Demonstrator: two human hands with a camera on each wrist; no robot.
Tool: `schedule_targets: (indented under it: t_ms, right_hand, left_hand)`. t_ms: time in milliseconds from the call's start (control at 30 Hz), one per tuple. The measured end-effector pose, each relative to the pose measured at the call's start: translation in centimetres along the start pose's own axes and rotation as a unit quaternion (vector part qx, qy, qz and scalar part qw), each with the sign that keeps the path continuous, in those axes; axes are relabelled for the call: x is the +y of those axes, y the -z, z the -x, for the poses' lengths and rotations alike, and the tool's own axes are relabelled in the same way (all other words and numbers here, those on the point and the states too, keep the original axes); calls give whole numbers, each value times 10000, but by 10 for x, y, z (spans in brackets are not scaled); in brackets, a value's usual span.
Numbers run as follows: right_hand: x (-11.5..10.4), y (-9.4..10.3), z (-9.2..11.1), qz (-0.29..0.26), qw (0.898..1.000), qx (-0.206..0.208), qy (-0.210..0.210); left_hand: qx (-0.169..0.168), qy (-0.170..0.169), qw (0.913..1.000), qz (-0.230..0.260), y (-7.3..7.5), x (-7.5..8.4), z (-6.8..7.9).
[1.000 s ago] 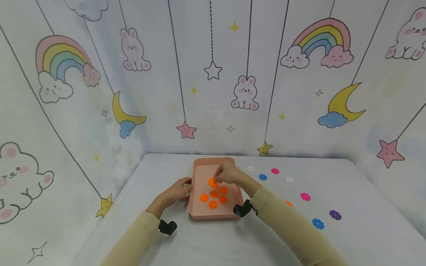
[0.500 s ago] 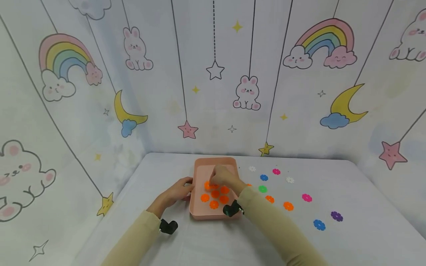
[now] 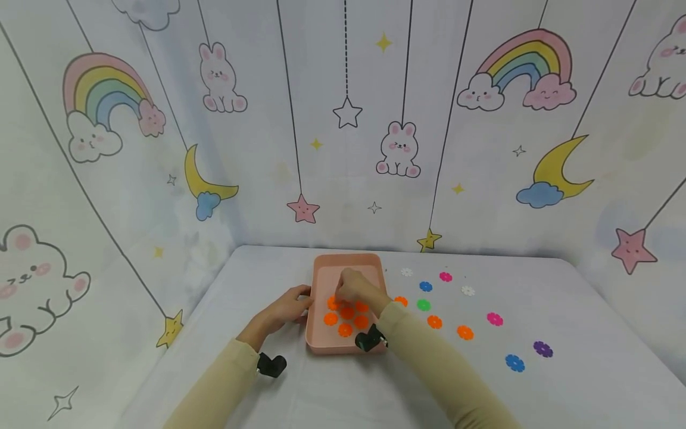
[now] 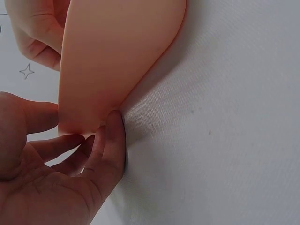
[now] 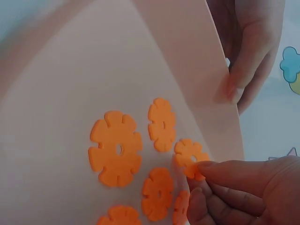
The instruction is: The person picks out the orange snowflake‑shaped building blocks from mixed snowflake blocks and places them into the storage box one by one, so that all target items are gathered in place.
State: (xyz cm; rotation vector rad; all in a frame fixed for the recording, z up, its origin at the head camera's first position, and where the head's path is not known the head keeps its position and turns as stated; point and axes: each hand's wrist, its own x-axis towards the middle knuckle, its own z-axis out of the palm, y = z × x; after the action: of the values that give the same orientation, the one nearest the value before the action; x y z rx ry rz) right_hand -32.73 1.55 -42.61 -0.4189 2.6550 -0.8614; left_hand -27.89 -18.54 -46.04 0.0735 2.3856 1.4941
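Note:
A pink tray (image 3: 345,351) lies on the white-covered table. My left hand (image 3: 286,307) grips its left side, with the thumb hooked over the rim and the other fingers against the outer wall, as the left wrist view also shows. Inside the tray, several orange notched flower-shaped discs (image 5: 117,149) lie flat in a cluster. Between thumb and fingers, my right hand (image 5: 248,187) pinches one orange disc (image 5: 191,157), tilted close over the tray floor near its left wall. In the head view the right hand partly covers the discs at the cluster's top.
Right of the tray, loose discs are scattered: a green disc (image 3: 424,305), orange discs (image 3: 465,332), pink discs (image 3: 495,319), blue discs (image 3: 515,363), white discs (image 3: 468,291) and a purple disc (image 3: 543,349). A patterned cloth backdrop (image 3: 343,155) stands behind the table.
My right hand has moved left and slightly down inside the tray with the orange disc, and its forearm now uncovers discs on the table. The left hand keeps its grip.

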Motion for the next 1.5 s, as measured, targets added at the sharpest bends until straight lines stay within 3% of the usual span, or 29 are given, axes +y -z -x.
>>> schedule_targets:
  t_ms: [633, 1100, 1500]
  right_hand:
    - [0, 1, 4, 552, 9978, 329, 152]
    - [21, 45, 27, 354, 9960, 339, 743]
    - [62, 84, 67, -13, 9981, 242, 562]
  left_hand:
    - [-35, -60, 9999, 112, -3, 4, -2]
    - [58, -50, 10000, -43, -1, 4, -2]
    - [62, 78, 9999, -97, -2, 3, 1]
